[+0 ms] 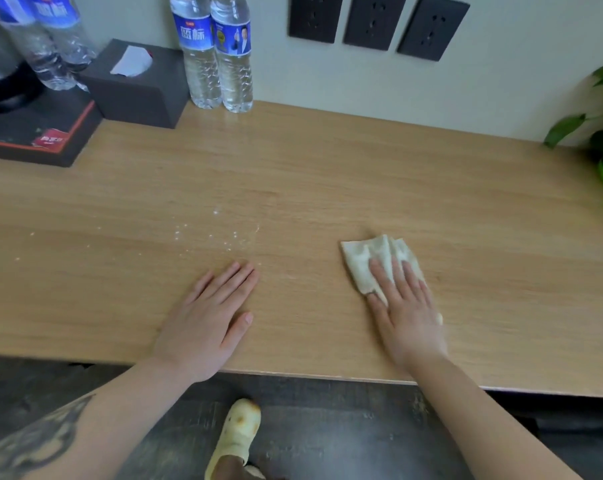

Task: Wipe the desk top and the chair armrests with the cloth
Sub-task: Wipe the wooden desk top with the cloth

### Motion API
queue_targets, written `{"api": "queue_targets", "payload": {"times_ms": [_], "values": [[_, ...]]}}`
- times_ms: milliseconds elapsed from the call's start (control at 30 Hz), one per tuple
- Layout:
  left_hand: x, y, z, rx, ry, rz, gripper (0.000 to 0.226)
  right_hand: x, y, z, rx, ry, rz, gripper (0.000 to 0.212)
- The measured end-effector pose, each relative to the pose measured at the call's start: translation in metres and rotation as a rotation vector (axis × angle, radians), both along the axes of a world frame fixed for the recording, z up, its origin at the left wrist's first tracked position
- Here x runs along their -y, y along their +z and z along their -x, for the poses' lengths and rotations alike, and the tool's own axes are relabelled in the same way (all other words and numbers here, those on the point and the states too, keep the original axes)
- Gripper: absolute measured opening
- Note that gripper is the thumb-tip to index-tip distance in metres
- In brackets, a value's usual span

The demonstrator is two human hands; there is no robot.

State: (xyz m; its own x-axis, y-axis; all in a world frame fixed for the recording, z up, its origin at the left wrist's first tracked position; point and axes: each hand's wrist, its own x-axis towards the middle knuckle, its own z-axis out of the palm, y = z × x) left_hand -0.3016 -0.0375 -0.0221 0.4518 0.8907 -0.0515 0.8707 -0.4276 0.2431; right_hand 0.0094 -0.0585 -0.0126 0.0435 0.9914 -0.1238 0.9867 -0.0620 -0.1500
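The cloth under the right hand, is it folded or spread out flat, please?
Folded. The cloth shows several stacked layers at its far edge, bunched into a small pad under the right hand, whose straight fingers press it on the desk.

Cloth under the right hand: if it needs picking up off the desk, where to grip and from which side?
Probably the cloth at its bunched far folds, from above. It lies flat on the desk with the right hand pressing its near part, so only the far and left portions are exposed. The raised folds offer something to pinch; the flat left edge gives little purchase.
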Motion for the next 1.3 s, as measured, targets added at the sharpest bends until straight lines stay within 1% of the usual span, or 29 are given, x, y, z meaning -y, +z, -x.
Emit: {"api": "queue_targets", "payload": {"times_ms": [67,100,167,200,233,267,333,367,433,500,533,567,600,700,767,833,867,900,933,1033,1100,1133,1167,1200,1233,1300], "values": [[0.002,-0.003,-0.006,-0.007,-0.017,0.015,0.058,-0.016,0.001,-0.014,0.015,-0.345,-0.022,0.056],[0.001,-0.006,-0.014,0.000,-0.027,0.004,0.057,-0.027,0.004,-0.018,-0.012,-0.505,-0.034,0.056],[0.001,-0.003,0.034,-0.021,0.045,-0.006,0.057,-0.078,-0.002,0.055,-0.216,-0.724,0.030,0.056],[-0.001,-0.003,0.029,-0.026,0.032,-0.005,0.058,-0.092,0.002,0.066,-0.243,-0.809,0.043,0.056],[-0.004,-0.004,0.028,-0.033,0.012,-0.014,0.058,-0.105,0.002,0.083,-0.251,-0.834,0.045,0.056],[-0.004,-0.002,0.025,-0.026,-0.006,-0.010,0.058,-0.114,0.002,0.103,-0.245,-0.774,0.044,0.056],[-0.001,-0.001,0.020,-0.034,-0.051,-0.020,0.059,-0.115,0.000,0.134,-0.204,-0.481,0.016,0.055],[0.000,-0.001,0.026,-0.050,-0.037,-0.037,0.060,-0.108,-0.003,0.151,-0.183,-0.305,-0.002,0.055],[0.000,-0.001,0.052,-0.064,0.066,-0.039,0.062,-0.085,-0.006,0.170,-0.143,0.031,-0.019,0.055],[0.000,0.003,0.078,-0.079,0.131,-0.033,0.064,-0.057,-0.007,0.156,-0.106,0.222,-0.001,0.055],[-0.001,0.005,0.088,-0.087,0.129,-0.021,0.064,-0.044,-0.007,0.140,-0.086,0.252,0.000,0.055],[-0.002,0.006,0.097,-0.090,0.118,0.001,0.064,-0.034,-0.007,0.120,-0.070,0.229,-0.006,0.055],[-0.003,0.007,0.105,-0.087,0.109,0.018,0.064,-0.028,-0.006,0.102,-0.060,0.152,-0.014,0.056],[-0.007,0.007,0.122,-0.091,0.064,0.036,0.063,-0.041,-0.003,0.066,-0.046,-0.218,-0.040,0.058],[-0.009,0.005,0.129,-0.081,0.046,0.038,0.062,-0.072,-0.002,0.069,-0.043,-0.486,-0.049,0.056],[-0.010,0.004,0.130,-0.069,0.046,0.036,0.062,-0.109,0.002,0.092,-0.094,-0.749,-0.023,0.056],[-0.010,0.004,0.130,-0.068,0.046,0.031,0.062,-0.125,0.003,0.111,-0.131,-0.816,0.002,0.057],[-0.010,0.004,0.129,-0.067,0.046,0.028,0.062,-0.137,0.004,0.133,-0.156,-0.798,0.023,0.057],[-0.009,0.004,0.129,-0.065,0.048,0.027,0.062,-0.144,0.002,0.159,-0.161,-0.699,0.032,0.056],[-0.009,0.004,0.129,-0.062,0.053,0.029,0.062,-0.128,-0.005,0.219,-0.122,-0.169,0.006,0.056],[-0.010,0.003,0.130,-0.056,0.048,0.039,0.061,-0.096,-0.004,0.217,-0.090,0.153,0.019,0.055],[-0.011,0.003,0.131,-0.054,0.045,0.044,0.061,-0.082,-0.004,0.203,-0.079,0.262,0.033,0.055],[-0.010,0.003,0.132,-0.054,0.039,0.046,0.061,-0.069,-0.005,0.183,-0.071,0.320,0.039,0.056],[-0.010,0.002,0.134,-0.055,0.028,0.045,0.061,-0.058,-0.005,0.162,-0.066,0.316,0.032,0.057],[-0.009,0.002,0.138,-0.061,0.012,0.044,0.060,-0.050,-0.005,0.141,-0.058,0.253,0.013,0.058],[-0.006,0.002,0.149,-0.077,-0.007,0.049,0.059,-0.045,-0.003,0.109,-0.057,0.009,-0.032,0.059]]}}
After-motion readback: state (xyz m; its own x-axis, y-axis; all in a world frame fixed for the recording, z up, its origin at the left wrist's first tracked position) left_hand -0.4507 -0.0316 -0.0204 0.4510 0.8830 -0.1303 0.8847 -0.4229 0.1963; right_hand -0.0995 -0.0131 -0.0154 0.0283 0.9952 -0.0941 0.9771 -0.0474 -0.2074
